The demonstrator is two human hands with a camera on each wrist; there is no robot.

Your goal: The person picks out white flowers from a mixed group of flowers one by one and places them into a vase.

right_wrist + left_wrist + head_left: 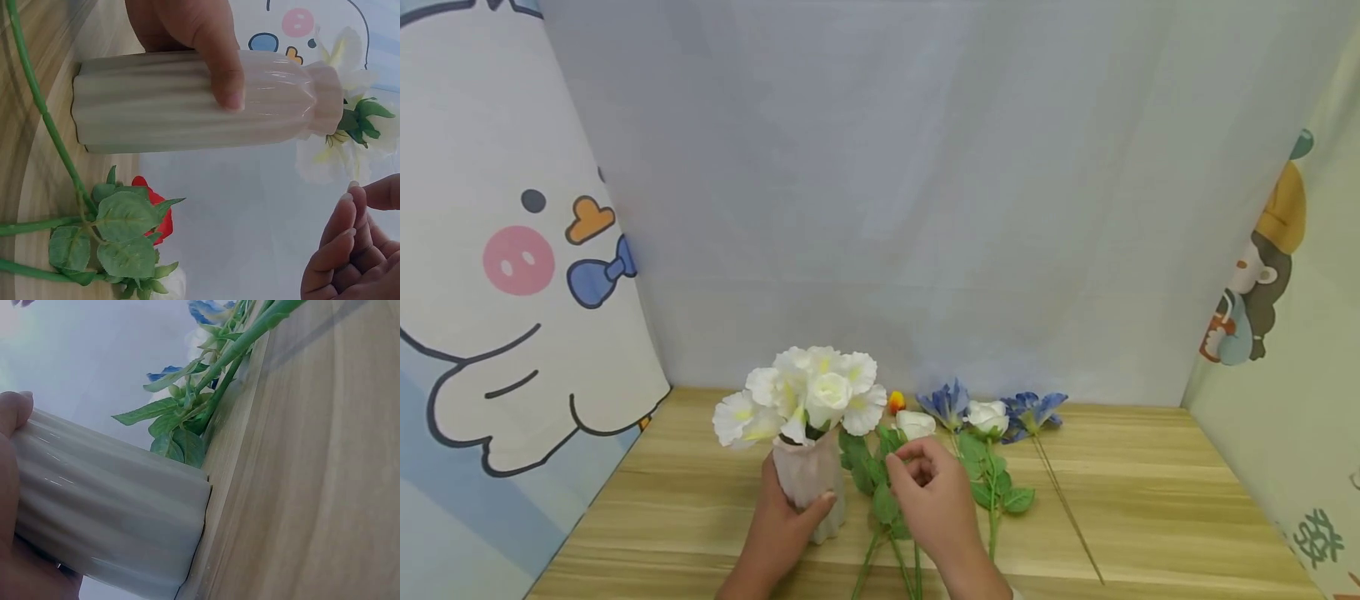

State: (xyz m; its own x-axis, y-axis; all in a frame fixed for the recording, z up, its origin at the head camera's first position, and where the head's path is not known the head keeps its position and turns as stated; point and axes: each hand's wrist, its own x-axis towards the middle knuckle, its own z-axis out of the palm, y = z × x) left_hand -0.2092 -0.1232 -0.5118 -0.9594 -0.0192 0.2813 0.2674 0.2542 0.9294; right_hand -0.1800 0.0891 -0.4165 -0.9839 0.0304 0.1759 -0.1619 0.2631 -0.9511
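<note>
Pale vase (808, 477) is standing on the desk (1157, 517), bottom of the head view left of centre, left grip (782, 522) wrapped round its body; right grip (934, 496) is loosely curled nearby, holding nothing I can see. Looks glossy and ribbed, so I'd bet stiff, slippery, breakable, maybe top-heavy with those white flowers (829, 392); hold it below the neck, imo.
</note>
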